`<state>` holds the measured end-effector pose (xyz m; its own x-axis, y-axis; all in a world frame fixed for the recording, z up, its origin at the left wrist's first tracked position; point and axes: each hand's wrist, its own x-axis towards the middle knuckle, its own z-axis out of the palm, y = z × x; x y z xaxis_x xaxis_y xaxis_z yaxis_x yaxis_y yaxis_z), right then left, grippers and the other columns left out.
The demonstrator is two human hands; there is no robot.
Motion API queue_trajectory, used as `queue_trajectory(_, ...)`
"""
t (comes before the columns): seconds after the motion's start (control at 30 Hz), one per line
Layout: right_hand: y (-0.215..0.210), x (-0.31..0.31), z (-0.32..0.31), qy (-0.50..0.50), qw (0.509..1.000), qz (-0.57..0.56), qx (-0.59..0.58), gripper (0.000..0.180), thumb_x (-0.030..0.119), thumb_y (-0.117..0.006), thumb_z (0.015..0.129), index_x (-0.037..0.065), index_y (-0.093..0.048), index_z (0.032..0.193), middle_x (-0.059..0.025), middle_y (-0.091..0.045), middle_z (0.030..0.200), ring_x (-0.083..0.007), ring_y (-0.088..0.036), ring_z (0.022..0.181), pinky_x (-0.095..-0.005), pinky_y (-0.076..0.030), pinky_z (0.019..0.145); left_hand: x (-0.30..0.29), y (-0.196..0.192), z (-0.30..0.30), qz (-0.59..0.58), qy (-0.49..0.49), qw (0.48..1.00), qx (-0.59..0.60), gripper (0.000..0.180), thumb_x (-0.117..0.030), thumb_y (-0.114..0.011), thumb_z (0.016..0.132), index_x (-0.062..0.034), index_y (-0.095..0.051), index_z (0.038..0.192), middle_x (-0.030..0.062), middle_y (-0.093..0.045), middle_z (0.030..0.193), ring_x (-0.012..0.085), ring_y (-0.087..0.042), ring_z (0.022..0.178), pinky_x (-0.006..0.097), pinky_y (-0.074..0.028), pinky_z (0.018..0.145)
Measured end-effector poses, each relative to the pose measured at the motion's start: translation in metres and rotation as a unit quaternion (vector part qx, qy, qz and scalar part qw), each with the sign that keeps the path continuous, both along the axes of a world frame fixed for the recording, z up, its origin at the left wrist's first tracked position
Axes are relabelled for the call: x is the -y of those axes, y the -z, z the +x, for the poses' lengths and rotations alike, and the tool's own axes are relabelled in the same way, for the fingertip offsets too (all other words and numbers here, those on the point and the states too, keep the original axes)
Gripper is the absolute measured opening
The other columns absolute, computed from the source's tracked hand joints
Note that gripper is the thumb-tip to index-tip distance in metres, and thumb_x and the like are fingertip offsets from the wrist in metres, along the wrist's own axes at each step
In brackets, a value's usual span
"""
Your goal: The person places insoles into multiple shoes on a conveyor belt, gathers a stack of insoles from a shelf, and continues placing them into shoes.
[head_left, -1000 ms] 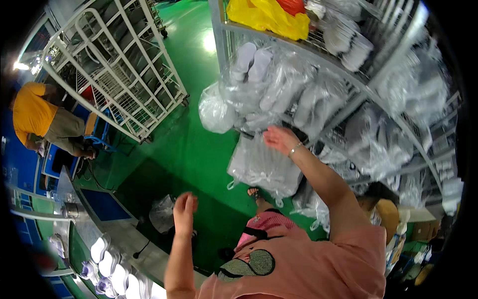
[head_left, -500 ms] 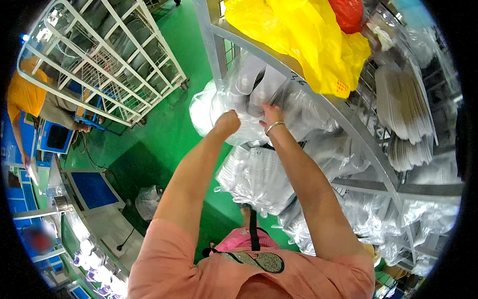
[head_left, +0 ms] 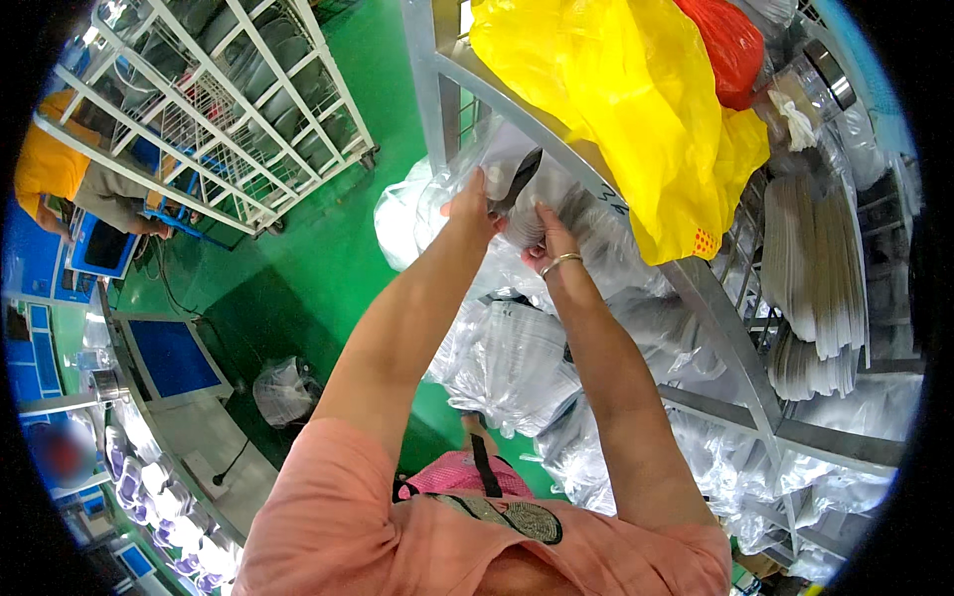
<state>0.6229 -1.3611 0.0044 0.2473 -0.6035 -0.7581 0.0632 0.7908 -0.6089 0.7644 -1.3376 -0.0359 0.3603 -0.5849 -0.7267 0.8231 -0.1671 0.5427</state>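
Observation:
A clear plastic bag (head_left: 588, 236) stands open at its top beside the shelf's metal post. In it are stacks of pale grey insoles (head_left: 525, 226), with a dark piece (head_left: 524, 177) showing between them. My right hand (head_left: 553, 241), with a bangle at the wrist, is closed around the end of one stack. On the left side of the bag's mouth, my left hand (head_left: 473, 207) is closed against the insoles, thumb up. Its fingers are partly hidden behind the hand and the stack. Below both hands lies another filled clear bag (head_left: 517, 348).
A metal rack (head_left: 730, 328) on the right carries a yellow plastic bag (head_left: 616, 109), a red bag (head_left: 727, 50) and stacked insoles (head_left: 807, 268). A white wire cage trolley (head_left: 229, 119) stands at the far left, near a person in orange (head_left: 55, 164). Shoes (head_left: 149, 487) line a bench at lower left.
My left hand has moved up and right, from the bag's edge to the insoles. My right hand has shifted slightly down. The view has turned a little, and the rack sits lower.

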Motion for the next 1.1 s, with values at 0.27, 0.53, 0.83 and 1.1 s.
queue_trajectory(0.27,-0.024,-0.005,-0.023,0.037,0.993,0.037,0.105,0.033,0.043,-0.068,0.062,0.021,-0.055,0.082,0.0025,-0.055,0.075,-0.0133,-0.049,0.068,-0.0289,-0.033,0.053,-0.013,-0.043,-0.035,-0.061,-0.033,0.990,-0.125,0.072,-0.060,-0.065,0.059,-0.0051,-0.050,0.104,0.0107,-0.052,0.092,0.0244,-0.051,0.075,0.042,-0.043,0.067)
queue_trajectory(0.53,-0.031,-0.020,-0.033,0.039,0.988,0.040,0.143,0.034,0.036,-0.069,0.064,0.020,-0.054,0.089,0.0015,-0.055,0.082,-0.0140,-0.050,0.072,-0.0308,-0.034,0.055,0.024,0.012,-0.010,0.124,-0.191,0.973,0.029,0.056,-0.042,-0.071,0.060,-0.0017,-0.052,0.094,0.0124,-0.055,0.086,0.0230,-0.054,0.069,0.034,-0.044,0.055)
queue_trajectory(0.83,-0.052,-0.079,-0.109,0.000,0.900,0.082,0.427,0.042,0.027,-0.053,0.076,0.009,-0.047,0.113,-0.0072,-0.053,0.111,-0.0260,-0.049,0.104,-0.0446,-0.042,0.084,-0.120,-0.122,-0.078,-0.151,0.019,0.977,-0.151,0.038,-0.028,-0.064,0.072,-0.0103,-0.048,0.102,0.0059,-0.056,0.085,0.0200,-0.055,0.070,0.030,-0.043,0.058)
queue_trajectory(1.1,0.015,-0.226,-0.213,-0.323,0.873,0.266,0.252,0.049,0.013,-0.061,0.068,0.004,-0.043,0.112,-0.0103,-0.054,0.099,-0.0234,-0.054,0.093,-0.0389,-0.046,0.080,-0.430,-0.143,-0.141,-0.175,0.047,0.970,-0.162,0.087,-0.018,-0.072,0.061,-0.0066,-0.021,0.131,0.0111,-0.042,0.120,0.0228,-0.040,0.111,0.038,-0.030,0.095)
